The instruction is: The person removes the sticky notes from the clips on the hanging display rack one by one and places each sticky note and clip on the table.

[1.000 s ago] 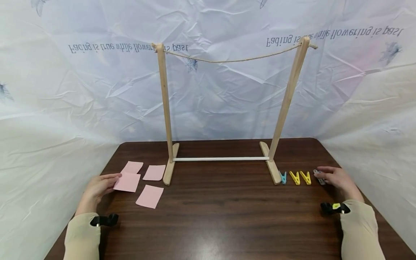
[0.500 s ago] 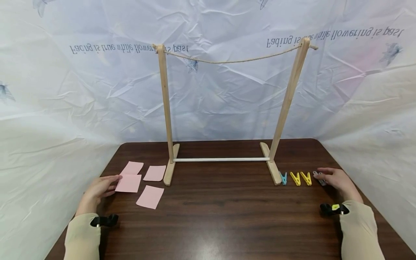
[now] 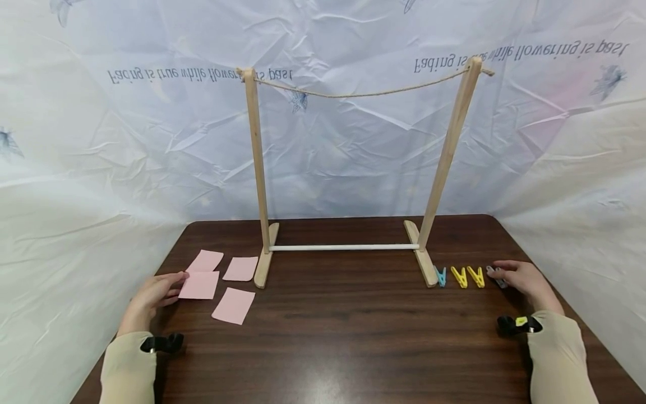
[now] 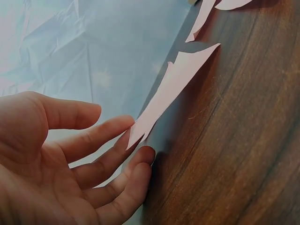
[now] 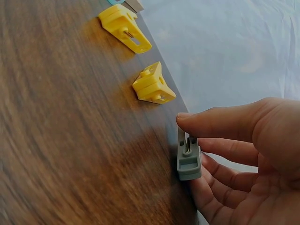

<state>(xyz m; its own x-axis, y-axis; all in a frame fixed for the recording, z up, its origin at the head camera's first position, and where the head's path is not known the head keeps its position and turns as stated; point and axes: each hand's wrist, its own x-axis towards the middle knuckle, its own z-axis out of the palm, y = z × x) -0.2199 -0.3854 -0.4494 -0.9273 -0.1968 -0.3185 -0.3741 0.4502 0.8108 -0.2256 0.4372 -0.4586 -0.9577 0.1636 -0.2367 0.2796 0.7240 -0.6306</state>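
My left hand (image 3: 153, 294) is at the left side of the table, its fingertips at the left edge of a pink sticky note (image 3: 199, 285). In the left wrist view the thumb stands apart from that note (image 4: 161, 91), and the index fingertip meets its near corner. The note overlaps another pink note (image 3: 206, 260) behind it. Over on the right, my right hand (image 3: 525, 280) pinches a grey clothespin (image 5: 189, 161), thumb on top and fingers beneath. Two yellow clothespins (image 3: 459, 277) and a blue clothespin (image 3: 441, 276) lie in a row to its left.
A wooden stand (image 3: 258, 168) with a sagging cord (image 3: 348, 96) and a white crossbar (image 3: 343, 247) stands at the back of the brown table (image 3: 323, 325). Two more pink notes (image 3: 234, 306) lie right of the left hand. Printed cloth (image 3: 333, 151) hangs behind the table.
The note at my left fingertips has turned slightly and shifted a little to the right. My right hand stays at the grey clothespin, nearly still.
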